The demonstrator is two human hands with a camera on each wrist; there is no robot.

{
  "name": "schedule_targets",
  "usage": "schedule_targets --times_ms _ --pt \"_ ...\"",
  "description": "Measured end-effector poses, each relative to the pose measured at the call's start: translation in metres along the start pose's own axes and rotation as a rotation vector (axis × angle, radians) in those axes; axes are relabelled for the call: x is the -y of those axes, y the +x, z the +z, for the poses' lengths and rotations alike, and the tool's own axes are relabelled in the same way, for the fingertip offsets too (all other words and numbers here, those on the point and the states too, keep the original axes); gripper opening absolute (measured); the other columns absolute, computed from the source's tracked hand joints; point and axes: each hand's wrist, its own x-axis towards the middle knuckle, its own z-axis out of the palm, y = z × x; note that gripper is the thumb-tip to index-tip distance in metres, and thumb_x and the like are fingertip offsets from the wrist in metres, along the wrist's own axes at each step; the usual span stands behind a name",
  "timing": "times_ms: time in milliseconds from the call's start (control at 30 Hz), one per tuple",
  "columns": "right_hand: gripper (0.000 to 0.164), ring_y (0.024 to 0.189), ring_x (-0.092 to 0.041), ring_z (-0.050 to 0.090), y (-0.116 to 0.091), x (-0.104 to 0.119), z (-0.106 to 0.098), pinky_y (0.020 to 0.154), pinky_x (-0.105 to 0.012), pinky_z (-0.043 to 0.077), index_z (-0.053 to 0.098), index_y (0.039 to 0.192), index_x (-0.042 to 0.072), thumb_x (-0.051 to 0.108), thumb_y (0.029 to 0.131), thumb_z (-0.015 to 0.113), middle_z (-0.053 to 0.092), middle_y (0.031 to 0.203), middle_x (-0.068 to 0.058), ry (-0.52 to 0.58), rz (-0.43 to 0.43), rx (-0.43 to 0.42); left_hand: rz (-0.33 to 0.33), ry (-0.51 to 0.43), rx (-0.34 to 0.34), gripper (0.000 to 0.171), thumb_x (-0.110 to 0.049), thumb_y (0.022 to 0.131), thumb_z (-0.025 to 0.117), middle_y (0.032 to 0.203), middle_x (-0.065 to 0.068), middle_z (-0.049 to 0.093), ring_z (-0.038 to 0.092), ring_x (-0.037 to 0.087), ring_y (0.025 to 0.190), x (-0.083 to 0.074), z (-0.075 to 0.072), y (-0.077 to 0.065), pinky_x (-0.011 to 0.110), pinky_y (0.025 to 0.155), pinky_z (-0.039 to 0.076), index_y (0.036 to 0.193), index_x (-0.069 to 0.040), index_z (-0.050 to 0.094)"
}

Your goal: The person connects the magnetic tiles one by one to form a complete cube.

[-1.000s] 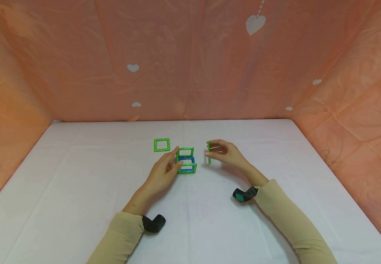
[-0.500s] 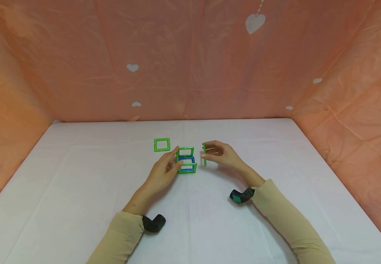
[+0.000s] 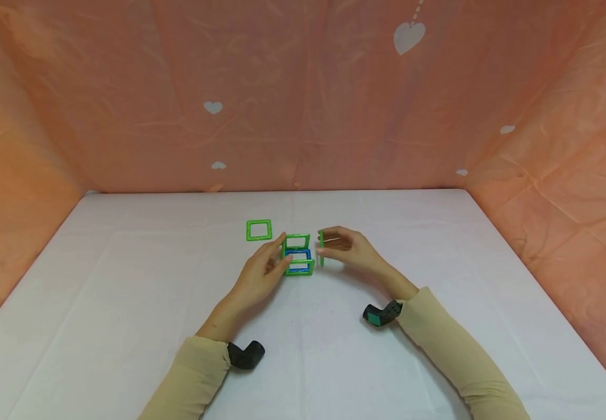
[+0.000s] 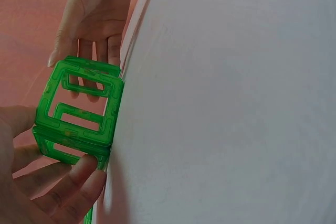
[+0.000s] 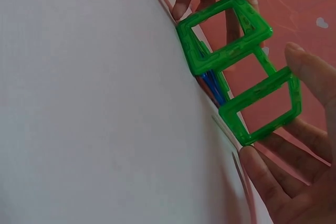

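Note:
Green square magnetic tiles stand upright round a blue magnetic tile, forming an open-topped box with its right side uncovered. My left hand holds the box at its left wall, thumb toward the front and fingers toward the back. To the right, my right hand pinches another green magnetic tile upright between thumb and fingers. In the right wrist view, a small gap shows between this held tile and the box's green front tile.
One loose green tile lies flat behind and left of the box. A white cloth covers the table. Orange sheeting with pale hearts rises behind the table and along both sides.
My right hand has moved left with its green tile, bringing it close to the box's right side. My left hand and the box have stayed in place.

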Motion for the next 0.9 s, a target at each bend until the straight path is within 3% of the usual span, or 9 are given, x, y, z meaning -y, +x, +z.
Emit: schedule_targets --times_ms 433,900 --pt "0.046 0.115 -0.031 0.06 0.001 -0.001 0.008 0.098 -0.047 0.046 0.055 0.13 0.003 0.018 0.089 0.069 0.061 0.127 -0.016 0.004 -0.014 0.043 0.007 -0.001 0.006 0.055 -0.025 0.099 0.054 0.137 0.013 0.051 0.053 0.018 0.083 0.002 0.0 0.001 0.03 0.071 0.045 0.149 -0.01 0.035" --pt "0.045 0.116 -0.029 0.06 0.001 -0.004 0.012 0.096 -0.044 0.048 0.055 0.131 0.007 0.018 0.09 0.068 0.061 0.128 -0.014 0.032 -0.04 0.088 0.016 0.004 0.004 0.055 -0.024 0.099 0.054 0.14 0.014 0.049 0.056 0.021 0.088 0.002 0.001 0.001 0.034 0.076 0.047 0.149 -0.009 0.035"
